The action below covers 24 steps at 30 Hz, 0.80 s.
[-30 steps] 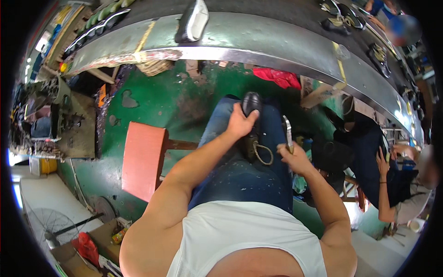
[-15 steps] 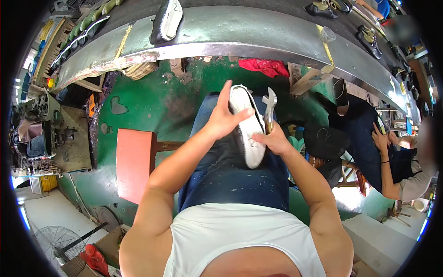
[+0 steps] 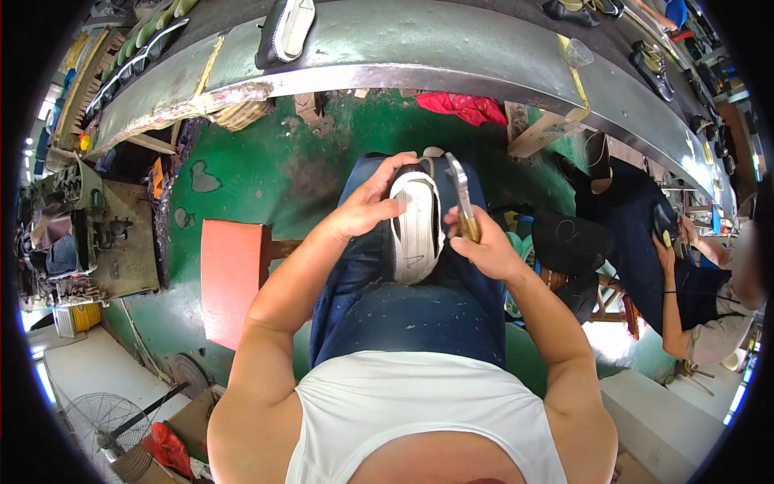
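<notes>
A shoe (image 3: 417,230) with a whitish bottom lies lengthwise over my lap, bottom up. Around its far left side is my left hand (image 3: 372,202), the thumb pressed on the bottom and the fingers at the far end. To the right, my right hand (image 3: 484,242) is closed round the yellowish handle of metal lasting pincers (image 3: 461,189). Their head points away from me, beside the shoe's right edge. A small gap shows between this hand and the shoe. The pincers' jaws are too small to make out clearly.
Ahead runs a metal-edged workbench (image 3: 355,77) with another shoe (image 3: 289,31) on it. A reddish box-like block (image 3: 234,278) stands to my left. At right sits a co-worker (image 3: 673,266) handling a dark shoe. A fan (image 3: 97,427) is at lower left.
The shoe has shifted slightly left and turned to show its bottom more squarely. My right hand has come off it, still gripping the pincers, which now tilt the other way.
</notes>
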Motion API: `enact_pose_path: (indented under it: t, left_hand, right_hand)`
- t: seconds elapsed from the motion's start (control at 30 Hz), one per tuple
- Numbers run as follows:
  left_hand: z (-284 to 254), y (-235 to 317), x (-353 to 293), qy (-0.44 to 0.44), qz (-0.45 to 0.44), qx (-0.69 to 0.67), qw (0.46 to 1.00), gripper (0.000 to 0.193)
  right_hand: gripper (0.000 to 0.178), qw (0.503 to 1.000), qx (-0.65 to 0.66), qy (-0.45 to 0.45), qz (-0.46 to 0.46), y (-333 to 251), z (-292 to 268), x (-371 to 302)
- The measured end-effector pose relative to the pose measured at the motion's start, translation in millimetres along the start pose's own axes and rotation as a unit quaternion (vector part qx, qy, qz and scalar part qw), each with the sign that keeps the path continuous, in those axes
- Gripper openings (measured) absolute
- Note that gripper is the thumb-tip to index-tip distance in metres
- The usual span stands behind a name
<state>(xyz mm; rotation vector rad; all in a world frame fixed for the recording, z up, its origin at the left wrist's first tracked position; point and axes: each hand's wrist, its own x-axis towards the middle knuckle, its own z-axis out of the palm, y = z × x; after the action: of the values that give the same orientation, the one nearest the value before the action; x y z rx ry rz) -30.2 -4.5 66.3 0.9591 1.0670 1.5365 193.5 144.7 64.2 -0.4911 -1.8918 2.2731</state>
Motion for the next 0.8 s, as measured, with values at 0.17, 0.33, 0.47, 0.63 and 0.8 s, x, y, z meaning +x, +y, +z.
enact_pose_path:
  t: [0.17,0.33,0.47,0.63,0.8]
  left_hand:
    - [4,-12,-11,0.136,0.004,0.149,0.979,0.054]
    - [-1,-15,-11,0.132,-0.025,0.124,0.983,0.053]
    - [-15,-36,-12,0.125,0.002,0.214,0.969,0.056]
    - [-11,-19,-12,0.116,0.004,0.278,0.953,0.05]
    - [-26,-43,-9,0.15,0.008,0.165,0.975,0.041]
  right_hand:
    - [0.043,0.972,-0.196,-0.036,0.128,-51,9,-27]
    - [0.032,0.978,-0.113,-0.094,0.149,-44,14,-15]
    - [0.029,0.977,-0.049,-0.126,0.168,-58,10,4]
    - [0.024,0.954,-0.056,-0.116,0.269,-66,6,22]
    - [0.027,0.921,-0.384,-0.064,0.012,10,4,33]
